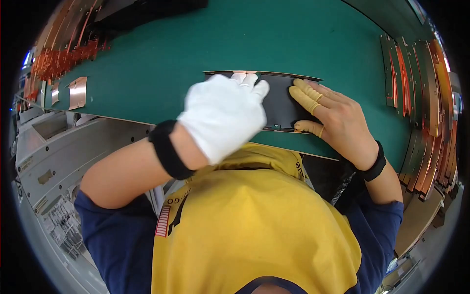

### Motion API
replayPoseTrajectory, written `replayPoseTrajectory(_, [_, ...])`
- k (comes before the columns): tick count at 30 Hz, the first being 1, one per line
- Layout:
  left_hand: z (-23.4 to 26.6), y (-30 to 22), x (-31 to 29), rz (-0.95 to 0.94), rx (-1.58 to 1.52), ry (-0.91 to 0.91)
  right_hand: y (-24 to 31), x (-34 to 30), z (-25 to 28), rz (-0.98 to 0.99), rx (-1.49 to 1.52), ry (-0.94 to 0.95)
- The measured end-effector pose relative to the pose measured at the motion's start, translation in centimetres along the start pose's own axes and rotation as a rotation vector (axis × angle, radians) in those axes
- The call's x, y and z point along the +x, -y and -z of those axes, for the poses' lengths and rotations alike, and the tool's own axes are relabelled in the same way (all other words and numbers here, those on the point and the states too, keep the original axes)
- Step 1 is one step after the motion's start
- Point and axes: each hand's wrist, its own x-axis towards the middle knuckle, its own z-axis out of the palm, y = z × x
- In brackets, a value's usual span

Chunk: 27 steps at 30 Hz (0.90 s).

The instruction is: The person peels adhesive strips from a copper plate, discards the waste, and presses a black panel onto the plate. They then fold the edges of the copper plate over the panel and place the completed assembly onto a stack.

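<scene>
A long, flat black panel [279,100] with thin copper-coloured edges lies crosswise on the green work surface in front of me. My left hand [225,112], in a white glove, rests over the panel's left part. Its fingers are bent, their tips near the far edge; whatever they may hold is hidden beneath. Yellow finger covers sit on several fingers of my right hand [340,115], which grips the panel's right end. Its thumb is at the near edge, and its other fingers lie on the face and toward the far edge.
Copper-coloured strips [68,46] stand in a row at the far left, near a small copper-coloured plate [78,93]. More strips [433,117] line the right side. A black item [149,13] lies at the back. Below the left edge stands a grey metal frame [88,142].
</scene>
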Motion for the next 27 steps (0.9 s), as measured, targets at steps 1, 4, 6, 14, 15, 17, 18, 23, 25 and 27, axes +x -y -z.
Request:
replayPoseTrajectory(1, [-0.4, 0.9, -0.5, 0.003, -0.065, -0.014, -0.2, -0.2, 0.0, -0.015, -0.025, -0.004])
replayPoseTrajectory(4, [-1.5, 2.7, -2.8, 0.013, -0.215, -0.029, 0.0, -1.3, 0.5, -0.041, -0.064, 0.008])
replayPoseTrajectory(6, [-2.6, 4.4, -3.7, -0.033, -0.115, -0.131, -0.6, -1.5, 0.5, -0.040, -0.075, -0.007])
replayPoseTrajectory(14, [-1.8, 5.0, -4.7, -0.013, -0.077, -0.250, -0.4, -2.6, 0.6, -0.090, -0.146, -0.028])
replayPoseTrajectory(15, [-1.3, 4.9, -4.7, 0.019, -0.084, -0.219, -0.3, -2.7, 0.7, -0.107, -0.148, -0.045])
replayPoseTrajectory(17, [-1.6, 5.1, -5.7, 0.096, -0.091, -0.162, -0.1, -2.8, 1.2, -0.189, -0.119, -0.017])
replayPoseTrajectory(18, [-1.9, 5.4, -6.2, 0.181, -0.101, -0.093, 0.0, -2.8, 1.5, -0.262, -0.079, 0.016])
replayPoseTrajectory(23, [0.4, 3.2, -5.4, 0.343, -0.308, -0.079, 1.2, -0.3, 1.1, -0.223, 0.059, 0.007])
replayPoseTrajectory(25, [-0.4, 1.4, -4.3, 0.234, -0.376, -0.233, 1.1, 0.8, 0.9, -0.136, 0.062, 0.004])
replayPoseTrajectory(27, [-2.0, 0.6, -3.6, 0.121, -0.434, -0.387, 1.0, 1.7, 0.5, 0.027, 0.073, -0.004])
